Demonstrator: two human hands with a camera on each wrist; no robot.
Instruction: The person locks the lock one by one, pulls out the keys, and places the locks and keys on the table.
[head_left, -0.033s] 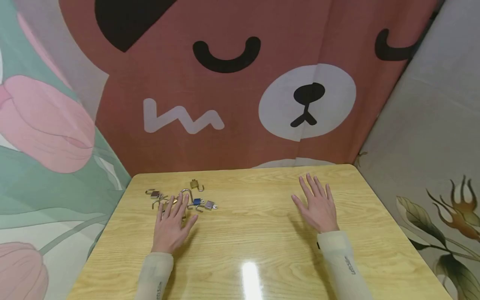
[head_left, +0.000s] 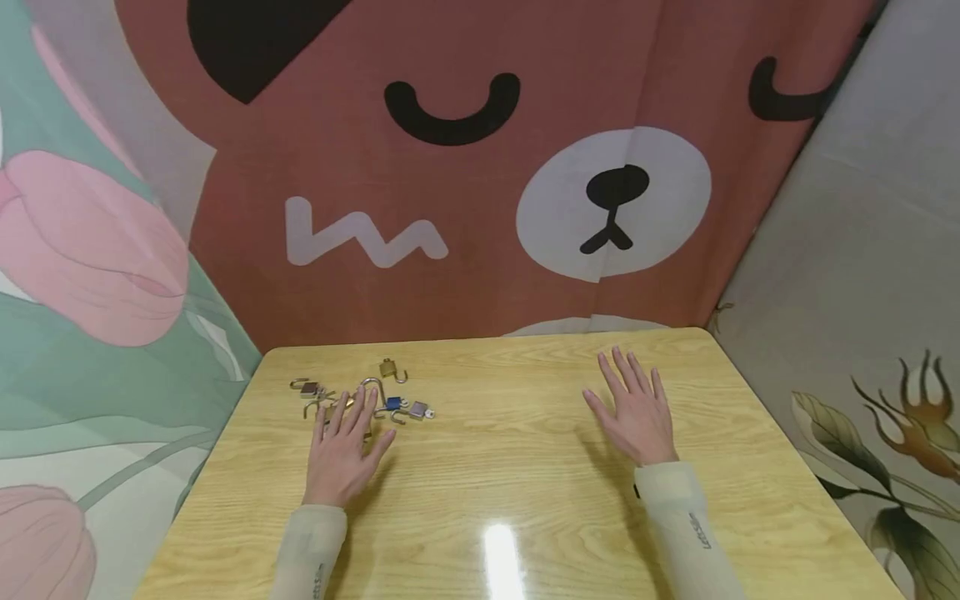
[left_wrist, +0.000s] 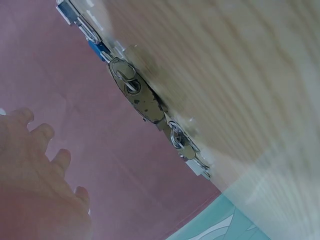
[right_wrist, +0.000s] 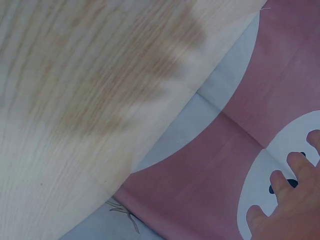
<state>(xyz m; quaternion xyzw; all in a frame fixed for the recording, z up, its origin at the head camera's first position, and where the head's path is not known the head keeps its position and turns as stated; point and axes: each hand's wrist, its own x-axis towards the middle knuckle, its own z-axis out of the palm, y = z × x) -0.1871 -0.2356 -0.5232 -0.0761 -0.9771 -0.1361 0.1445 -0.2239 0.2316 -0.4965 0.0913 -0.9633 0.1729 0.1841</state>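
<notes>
My left hand hovers over the near side of a group of padlocks, fingers spread and holding nothing; it hides part of the group. Several padlocks have their shackles open. A blue padlock and a silver padlock, each with a key in it, lie right of the fingertips. Behind them is a brass padlock, and a dark brown padlock lies at the far left. In the left wrist view a larger brass padlock carries a key on a ring. My right hand, also spread and holding nothing, is raised above the table's right side.
The wood-grain table ends at the back against a hanging brown bear-print cloth. Patterned cloths hang on the left and the right. A bright light reflection shows near the table's front.
</notes>
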